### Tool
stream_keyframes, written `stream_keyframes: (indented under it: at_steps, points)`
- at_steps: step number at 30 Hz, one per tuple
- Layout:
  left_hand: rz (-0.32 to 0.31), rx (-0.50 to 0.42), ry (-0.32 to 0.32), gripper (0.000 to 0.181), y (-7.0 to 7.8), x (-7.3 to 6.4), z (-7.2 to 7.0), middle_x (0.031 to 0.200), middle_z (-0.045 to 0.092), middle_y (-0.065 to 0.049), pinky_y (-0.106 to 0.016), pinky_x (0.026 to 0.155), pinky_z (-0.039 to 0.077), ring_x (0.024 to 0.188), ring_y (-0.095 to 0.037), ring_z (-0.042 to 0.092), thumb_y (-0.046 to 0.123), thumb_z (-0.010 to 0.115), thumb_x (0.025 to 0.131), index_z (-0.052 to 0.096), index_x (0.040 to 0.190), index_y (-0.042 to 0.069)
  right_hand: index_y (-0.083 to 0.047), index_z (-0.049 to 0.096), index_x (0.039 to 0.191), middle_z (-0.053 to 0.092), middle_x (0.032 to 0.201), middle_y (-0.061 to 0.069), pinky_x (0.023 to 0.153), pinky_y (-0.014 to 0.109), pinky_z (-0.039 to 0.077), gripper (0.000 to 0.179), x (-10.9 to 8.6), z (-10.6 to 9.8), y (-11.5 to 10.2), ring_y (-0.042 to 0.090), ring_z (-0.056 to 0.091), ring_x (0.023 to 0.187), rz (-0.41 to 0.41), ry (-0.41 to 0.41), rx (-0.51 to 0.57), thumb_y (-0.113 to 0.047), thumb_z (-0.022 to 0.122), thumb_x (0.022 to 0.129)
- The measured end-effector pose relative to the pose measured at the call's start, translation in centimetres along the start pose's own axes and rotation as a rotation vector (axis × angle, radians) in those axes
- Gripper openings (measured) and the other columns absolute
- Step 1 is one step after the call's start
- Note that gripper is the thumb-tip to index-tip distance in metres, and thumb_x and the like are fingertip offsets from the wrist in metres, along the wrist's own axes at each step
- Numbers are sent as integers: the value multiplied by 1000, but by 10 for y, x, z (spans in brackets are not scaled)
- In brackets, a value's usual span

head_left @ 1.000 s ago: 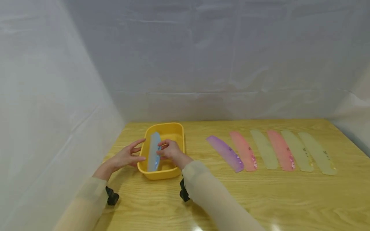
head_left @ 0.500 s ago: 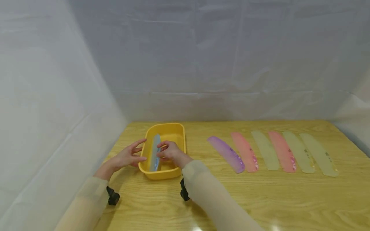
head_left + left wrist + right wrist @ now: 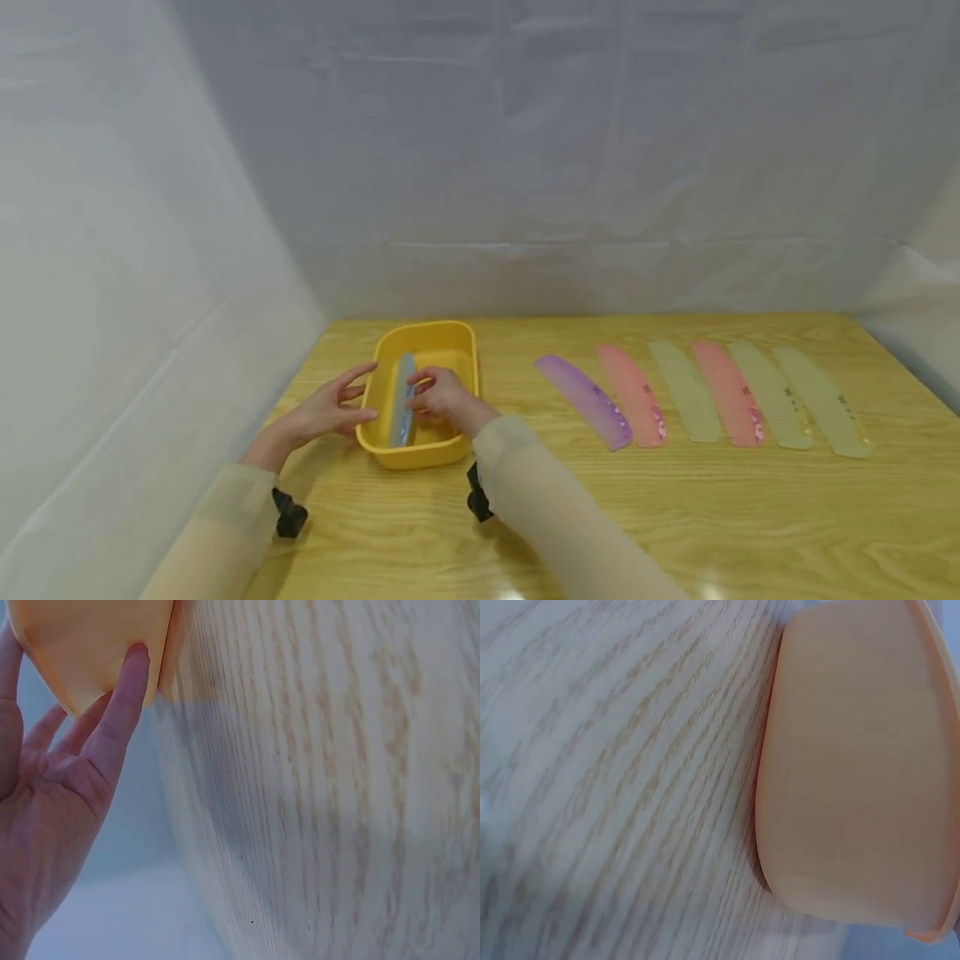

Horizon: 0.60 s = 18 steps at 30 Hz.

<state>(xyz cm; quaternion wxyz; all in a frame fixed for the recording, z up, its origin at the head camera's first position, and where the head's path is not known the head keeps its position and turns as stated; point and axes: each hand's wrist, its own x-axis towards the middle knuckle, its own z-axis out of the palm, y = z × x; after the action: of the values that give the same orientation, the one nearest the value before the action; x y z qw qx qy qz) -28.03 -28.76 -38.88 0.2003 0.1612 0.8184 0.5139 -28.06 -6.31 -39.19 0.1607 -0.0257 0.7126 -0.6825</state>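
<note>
In the head view, a yellow plastic bin [image 3: 422, 457] stands at the left of the wooden table. My right hand [image 3: 444, 393] reaches inside over its right side and pinches a translucent blue comb [image 3: 401, 408]. The comb stands on edge, lengthwise, in the left half of the bin. My left hand [image 3: 330, 407] lies at the bin's left side, with fingers and thumb touching the wall and rim. From the left wrist, fairly straight fingers [image 3: 120, 712] rest against the outer wall of the bin [image 3: 82, 637]. Only the outside of the bin [image 3: 855, 765] shows in the right wrist view; the comb is hidden there.
Right of the bin, several combs lie in a row: a purple comb [image 3: 587, 402], then pink combs and pale yellow-green combs. White sheeting [image 3: 562, 167] rises behind and at both sides of the table [image 3: 675, 525]. A black wrist camera [image 3: 288, 512] sits under the left sleeve.
The blue comb has tilted from showing its broad face to standing more on edge, its top slightly lower. Both hands keep about the same places.
</note>
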Motion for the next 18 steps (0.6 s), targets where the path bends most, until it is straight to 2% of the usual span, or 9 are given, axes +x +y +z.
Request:
stream_keyframes:
  at_steps: [6, 13, 18]
  points:
    - [0, 0, -1, 90, 1, 0, 0, 149, 23, -37, -45, 76, 56, 110, -38, 58, 15, 70, 91, 9, 157, 8, 7, 62, 112, 51, 84, 5, 72, 39, 57, 29, -1, -4, -2, 14, 53, 68, -11, 30, -63, 12, 67, 84]
    - [-3, 12, -2, 88, 4, -2, 1, 149, 22, -37, -45, 76, 56, 114, -42, 55, 14, 68, 93, 8, 157, 9, 7, 64, 109, 53, 83, 5, 63, 30, 53, 25, -1, -6, -5, 14, 50, 65, -32, 80, -176, 8, 69, 85]
    - [-13, 19, 1, 89, 4, -2, 1, 149, 22, -37, -45, 76, 56, 114, -41, 56, 16, 69, 92, 8, 157, 9, 6, 66, 108, 56, 87, 6, 65, 28, 49, 22, 0, -7, -7, 15, 50, 72, -37, 89, -204, 4, 69, 86]
